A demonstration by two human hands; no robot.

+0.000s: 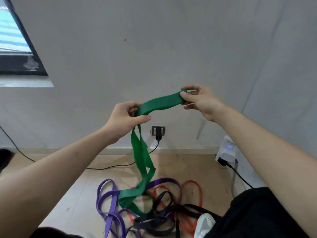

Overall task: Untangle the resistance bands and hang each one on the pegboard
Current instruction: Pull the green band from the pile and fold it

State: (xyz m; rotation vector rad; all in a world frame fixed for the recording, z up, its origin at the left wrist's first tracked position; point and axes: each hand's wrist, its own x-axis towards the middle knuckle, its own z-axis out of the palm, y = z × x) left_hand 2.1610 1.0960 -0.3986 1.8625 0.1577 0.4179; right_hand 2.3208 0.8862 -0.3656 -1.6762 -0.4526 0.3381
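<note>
A: Here we hold the green band (159, 103) stretched between both hands in front of the wall (154, 40). Our left hand (123, 117) is closed on it with thumb over the strap; our right hand (199, 100) pinches the folded end between thumb and fingers. Where does the rest hang?

B: It drops from our left hand in a twisted double strand to the floor (77, 194), where its lower loop lies in the pile, touching the purple band (111, 201) and passing over the black band (159, 200). The orange band (193, 184) lies just beside these.

A: What could go wrong from here?

B: We judge that lifting further may drag the purple band up with the green one, if that lower loop is threaded through it; we cannot tell whether it is. A hard pull could tighten the knot rather than free it.

A: Anything else?

B: A stretched strap slipping from our right pinch would snap back. We also see no pegboard here, and the cable (240, 176) near the pile could be snagged.
</note>
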